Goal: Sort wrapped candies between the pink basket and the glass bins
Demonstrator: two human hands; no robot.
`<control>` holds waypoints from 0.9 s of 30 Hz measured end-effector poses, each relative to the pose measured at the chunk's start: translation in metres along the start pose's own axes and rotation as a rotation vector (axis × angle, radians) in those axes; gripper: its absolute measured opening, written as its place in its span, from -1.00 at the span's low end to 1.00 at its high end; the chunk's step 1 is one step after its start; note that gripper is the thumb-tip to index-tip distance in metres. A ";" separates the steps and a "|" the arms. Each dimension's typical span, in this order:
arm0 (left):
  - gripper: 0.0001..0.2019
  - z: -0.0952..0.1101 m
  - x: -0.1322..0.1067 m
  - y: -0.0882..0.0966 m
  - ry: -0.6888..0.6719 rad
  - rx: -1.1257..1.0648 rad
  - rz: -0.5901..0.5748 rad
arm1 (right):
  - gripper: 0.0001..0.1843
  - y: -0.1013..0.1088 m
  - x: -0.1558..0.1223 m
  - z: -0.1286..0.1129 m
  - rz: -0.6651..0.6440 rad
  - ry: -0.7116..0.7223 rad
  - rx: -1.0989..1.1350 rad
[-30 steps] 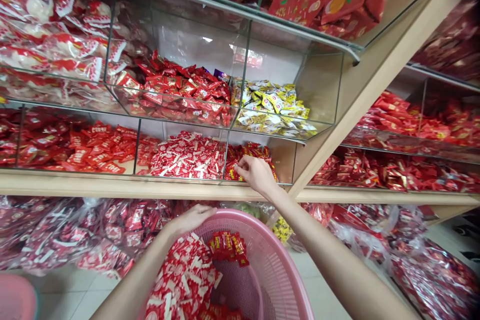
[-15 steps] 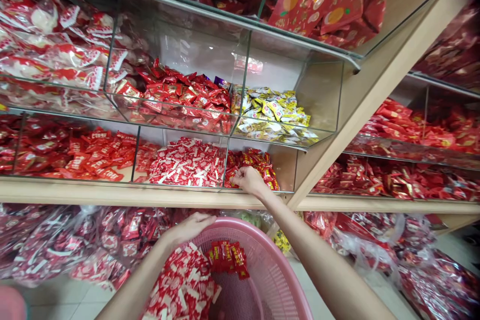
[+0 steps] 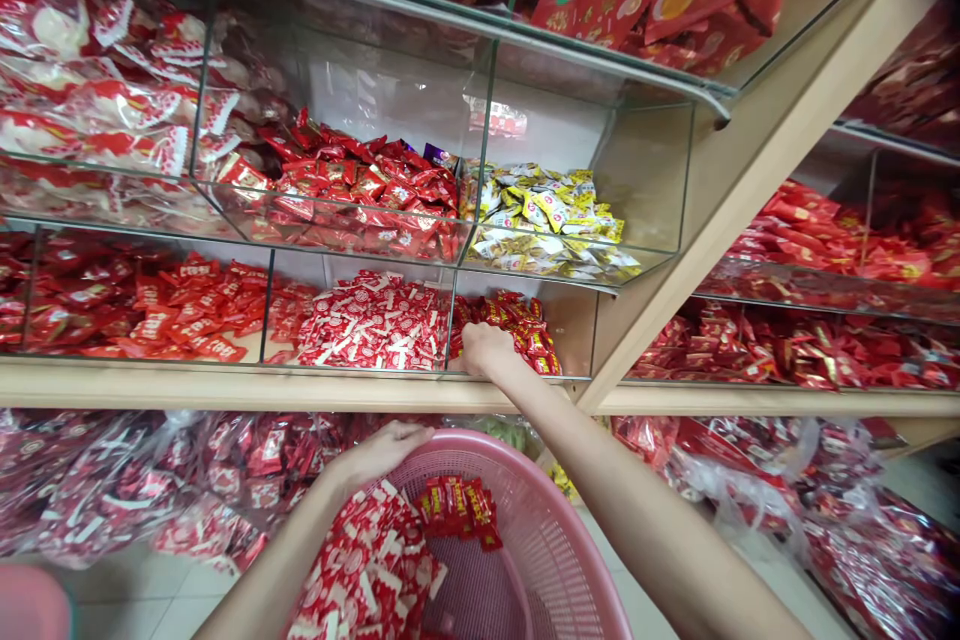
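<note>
My right hand (image 3: pixel 486 348) reaches into the bottom right glass bin, its fingers curled down into a heap of red and yellow candy packets (image 3: pixel 525 325). What the fingers enclose is hidden. My left hand (image 3: pixel 379 453) grips the far rim of a pink plastic basket (image 3: pixel 555 540) held below the shelf. Inside the basket lie a pile of red and white wrapped candies (image 3: pixel 367 565) and a small bunch of red and yellow packets (image 3: pixel 457 505).
Glass bins on a wooden shelf (image 3: pixel 225 385) hold red and white candies (image 3: pixel 371 320), red packets (image 3: pixel 360 180) and yellow packets (image 3: pixel 544 220). Large bags of red sweets (image 3: pixel 135 480) are stacked on the floor beneath. More bins stand on the right (image 3: pixel 810 340).
My right hand has slid left and deeper into the red and yellow packets, its fingers curling down. My left hand keeps its hold on the basket rim.
</note>
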State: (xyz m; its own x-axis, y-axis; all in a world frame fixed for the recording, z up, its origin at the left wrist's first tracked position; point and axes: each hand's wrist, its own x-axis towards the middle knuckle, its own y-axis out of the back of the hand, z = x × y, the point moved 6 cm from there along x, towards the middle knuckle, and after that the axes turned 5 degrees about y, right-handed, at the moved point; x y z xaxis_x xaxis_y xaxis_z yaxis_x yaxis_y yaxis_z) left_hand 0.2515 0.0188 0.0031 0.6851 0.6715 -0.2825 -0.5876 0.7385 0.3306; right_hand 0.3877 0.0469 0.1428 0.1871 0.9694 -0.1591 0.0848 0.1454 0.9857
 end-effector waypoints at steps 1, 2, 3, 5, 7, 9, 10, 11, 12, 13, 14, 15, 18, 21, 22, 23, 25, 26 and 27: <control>-0.44 0.000 0.000 0.000 0.000 0.001 0.001 | -0.45 0.000 -0.001 0.001 0.011 0.006 0.004; -0.44 0.000 0.000 0.000 0.001 0.004 0.004 | -0.44 0.000 -0.003 0.003 0.019 0.014 0.010; -0.44 -0.001 0.000 0.000 0.004 0.006 0.003 | -0.43 0.000 -0.004 0.005 0.019 0.022 0.019; -0.43 -0.002 0.000 0.000 0.013 0.002 -0.005 | -0.43 0.000 -0.007 0.009 0.009 0.032 0.040; -0.42 -0.005 0.001 0.000 0.021 -0.013 -0.007 | -0.45 0.000 -0.009 0.012 0.002 0.042 0.064; -0.42 -0.007 0.001 0.001 0.024 -0.024 0.006 | -0.48 0.001 -0.010 0.012 0.001 0.049 0.075; -0.42 -0.008 0.001 0.002 0.022 -0.025 0.013 | -0.49 0.001 -0.010 0.012 0.004 0.052 0.078; -0.42 -0.008 0.002 0.002 0.018 -0.023 0.016 | -0.49 0.001 -0.010 0.011 0.007 0.055 0.080; -0.42 -0.008 0.002 0.002 0.014 -0.020 0.014 | -0.49 0.001 -0.010 0.010 0.012 0.058 0.082; -0.42 -0.008 0.002 0.002 0.011 -0.013 0.011 | -0.49 0.001 -0.010 0.009 0.019 0.061 0.087; -0.42 -0.008 0.003 0.001 0.011 -0.003 0.007 | -0.49 0.001 -0.010 0.009 0.029 0.067 0.095; -0.42 -0.007 0.003 0.001 0.011 0.006 0.003 | -0.49 0.001 -0.010 0.008 0.044 0.078 0.107; -0.43 -0.004 0.003 -0.002 -0.001 -0.003 -0.029 | -0.52 -0.001 -0.008 0.011 0.110 0.117 0.153; -0.44 -0.003 0.002 -0.004 -0.020 -0.026 -0.064 | -0.63 0.000 -0.005 0.019 0.205 0.151 0.229; -0.44 -0.003 0.003 -0.004 -0.022 -0.024 -0.068 | -0.68 0.002 -0.006 0.023 0.245 0.166 0.266; -0.44 -0.004 0.003 -0.003 -0.025 -0.022 -0.066 | -0.73 0.005 -0.008 0.028 0.289 0.180 0.309; -0.45 -0.005 0.004 -0.002 -0.029 -0.019 -0.053 | -0.78 0.014 -0.019 0.037 0.378 0.211 0.424; -0.45 -0.006 0.004 -0.001 -0.029 -0.017 -0.042 | -0.78 0.019 -0.027 0.041 0.409 0.229 0.505; -0.45 -0.007 0.004 0.000 -0.026 -0.014 -0.029 | -0.76 0.022 -0.037 0.044 0.422 0.247 0.606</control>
State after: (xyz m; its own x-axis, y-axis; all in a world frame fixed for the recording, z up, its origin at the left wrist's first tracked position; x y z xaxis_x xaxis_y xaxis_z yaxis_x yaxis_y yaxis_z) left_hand 0.2516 0.0215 -0.0041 0.7130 0.6478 -0.2683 -0.5728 0.7588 0.3100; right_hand 0.4258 0.0056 0.1681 0.1048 0.9448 0.3103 0.5881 -0.3105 0.7468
